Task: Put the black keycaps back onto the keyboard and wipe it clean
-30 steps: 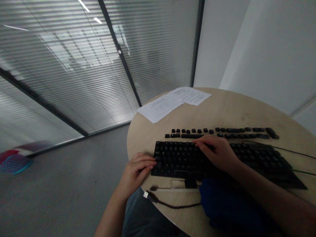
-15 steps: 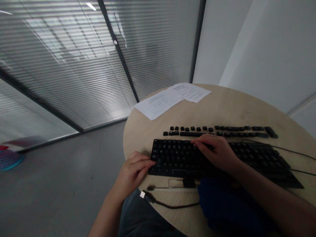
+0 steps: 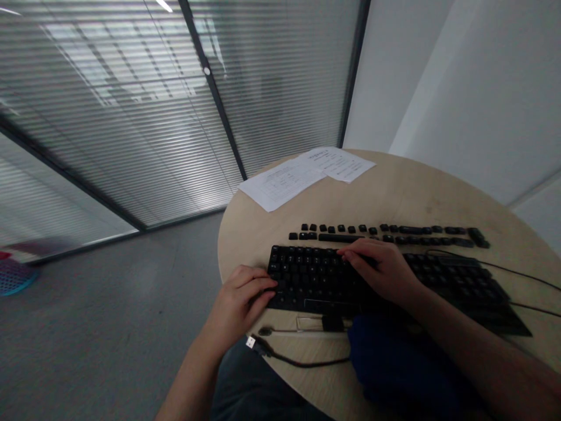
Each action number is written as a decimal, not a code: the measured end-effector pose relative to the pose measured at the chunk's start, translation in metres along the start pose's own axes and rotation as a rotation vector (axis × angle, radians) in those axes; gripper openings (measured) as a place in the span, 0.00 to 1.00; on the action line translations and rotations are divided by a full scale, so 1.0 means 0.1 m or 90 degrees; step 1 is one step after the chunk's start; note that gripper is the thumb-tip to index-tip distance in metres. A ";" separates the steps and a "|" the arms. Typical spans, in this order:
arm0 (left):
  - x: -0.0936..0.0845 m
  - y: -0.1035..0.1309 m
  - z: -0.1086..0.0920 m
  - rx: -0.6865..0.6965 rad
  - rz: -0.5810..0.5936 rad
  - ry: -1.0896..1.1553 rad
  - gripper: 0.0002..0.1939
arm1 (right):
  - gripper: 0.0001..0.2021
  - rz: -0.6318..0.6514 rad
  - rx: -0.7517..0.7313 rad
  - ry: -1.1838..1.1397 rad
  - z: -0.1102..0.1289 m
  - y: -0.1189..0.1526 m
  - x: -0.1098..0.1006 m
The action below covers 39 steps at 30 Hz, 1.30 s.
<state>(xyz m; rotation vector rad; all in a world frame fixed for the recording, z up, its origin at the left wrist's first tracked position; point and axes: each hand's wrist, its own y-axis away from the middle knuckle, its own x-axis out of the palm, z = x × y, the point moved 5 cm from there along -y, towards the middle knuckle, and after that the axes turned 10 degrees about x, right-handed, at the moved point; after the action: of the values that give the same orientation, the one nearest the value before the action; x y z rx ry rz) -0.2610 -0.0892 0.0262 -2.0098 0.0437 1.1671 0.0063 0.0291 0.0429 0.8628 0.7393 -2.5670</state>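
Note:
A black keyboard (image 3: 324, 275) lies across the round table, with some keys off it and bare spots in its lower left rows. My left hand (image 3: 240, 298) rests at its left end, thumb and index finger a little apart, their tips touching the keyboard's left edge. Over the upper middle of the keyboard is my right hand (image 3: 383, 266), thumb and index finger pinched near the top row; whatever they hold is hidden. Behind the keyboard, loose black keycaps (image 3: 342, 228) stand in two rows, with the long space bar (image 3: 340, 238) among them.
Nearer me lie a thin brush-like tool (image 3: 266, 331), a wire keycap puller (image 3: 309, 323), a USB plug with cable (image 3: 258, 345) and a dark blue cloth (image 3: 394, 362). Printed papers (image 3: 289, 181) lie at the table's far left edge. A basket (image 3: 16, 276) stands on the floor.
My left thumb and index finger have parted slightly from a pinch at the keyboard's left edge. My right hand stays almost where it was. The view has shifted a little.

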 end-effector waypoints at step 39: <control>-0.09 0.02 0.03 0.098 0.059 -0.002 0.09 | 0.11 0.008 -0.018 0.002 -0.01 0.01 0.01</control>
<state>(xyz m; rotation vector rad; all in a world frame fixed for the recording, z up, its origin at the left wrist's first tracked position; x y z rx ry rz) -0.2691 -0.0922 0.0308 -1.8871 0.2210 1.1867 0.0064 0.0291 0.0410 0.8606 0.7683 -2.5385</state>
